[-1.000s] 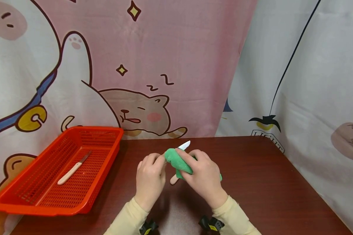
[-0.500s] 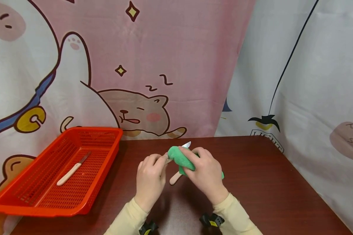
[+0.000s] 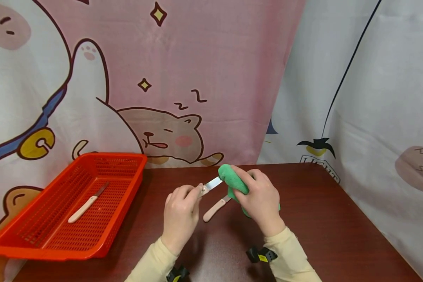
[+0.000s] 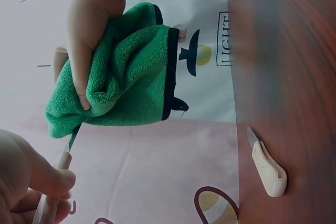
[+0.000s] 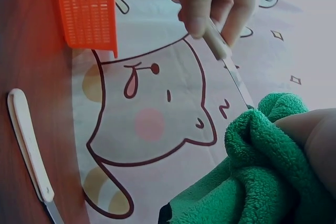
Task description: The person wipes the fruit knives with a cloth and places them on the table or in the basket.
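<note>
My left hand [image 3: 181,215] grips a knife by its pale handle [image 5: 214,40], the blade [image 3: 213,183] slanting up to the right above the table. Folded around the far part of that blade is a green cloth [image 3: 232,179], which my right hand [image 3: 259,197] pinches between thumb and fingers. The blade's tip is hidden inside the cloth. In the left wrist view the cloth [image 4: 131,72] hangs loose with a dark edging. Below the hands a second knife [image 3: 215,209] lies on the table, its blade partly covered by the cloth in the head view.
At the left stands a red plastic basket [image 3: 107,235] with mesh walls. Inside it lies another pale-handled knife [image 3: 88,204]. The brown table [image 3: 324,219] ends at a printed curtain [image 3: 232,78] behind and on the right.
My right hand has slid the green cloth up and right along the blade, away from the left hand, baring the part near the handle. The left hand stays nearly still.
</note>
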A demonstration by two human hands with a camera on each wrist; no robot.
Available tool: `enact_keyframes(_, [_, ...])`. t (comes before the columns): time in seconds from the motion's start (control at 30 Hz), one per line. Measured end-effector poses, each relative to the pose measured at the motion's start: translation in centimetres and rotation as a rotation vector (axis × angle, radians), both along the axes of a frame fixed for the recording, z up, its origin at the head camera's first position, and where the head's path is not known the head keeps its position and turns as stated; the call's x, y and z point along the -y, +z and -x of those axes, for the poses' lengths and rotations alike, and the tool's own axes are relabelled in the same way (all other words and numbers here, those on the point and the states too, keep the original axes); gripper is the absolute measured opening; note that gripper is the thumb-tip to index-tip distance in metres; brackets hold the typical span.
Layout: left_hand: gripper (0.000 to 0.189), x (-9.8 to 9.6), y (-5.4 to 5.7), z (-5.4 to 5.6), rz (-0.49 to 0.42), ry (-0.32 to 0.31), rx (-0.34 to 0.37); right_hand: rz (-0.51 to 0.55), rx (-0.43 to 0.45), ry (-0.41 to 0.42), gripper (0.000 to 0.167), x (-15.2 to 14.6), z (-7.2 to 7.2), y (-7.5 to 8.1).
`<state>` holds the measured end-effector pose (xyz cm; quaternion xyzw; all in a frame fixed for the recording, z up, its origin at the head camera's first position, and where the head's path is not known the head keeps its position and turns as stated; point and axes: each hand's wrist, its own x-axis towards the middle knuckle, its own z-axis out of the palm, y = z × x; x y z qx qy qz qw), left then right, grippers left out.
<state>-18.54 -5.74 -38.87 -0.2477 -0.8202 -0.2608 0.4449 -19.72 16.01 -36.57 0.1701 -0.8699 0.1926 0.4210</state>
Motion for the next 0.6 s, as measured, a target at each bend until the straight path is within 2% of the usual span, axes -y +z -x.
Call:
enact_keyframes(0.4, [0.032, 0.0, -0.2, 0.1, -0.004, -0.020, -0.025, 0.029, 0.018, -0.027, 0.058, -1.0, 0.3, 0.1])
enact_keyframes(0.6, [0.033, -0.1, -0.2, 0.1, 0.001, -0.023, -0.011, 0.032, 0.043, -0.038, 0.059, -1.3, 0.3, 0.1])
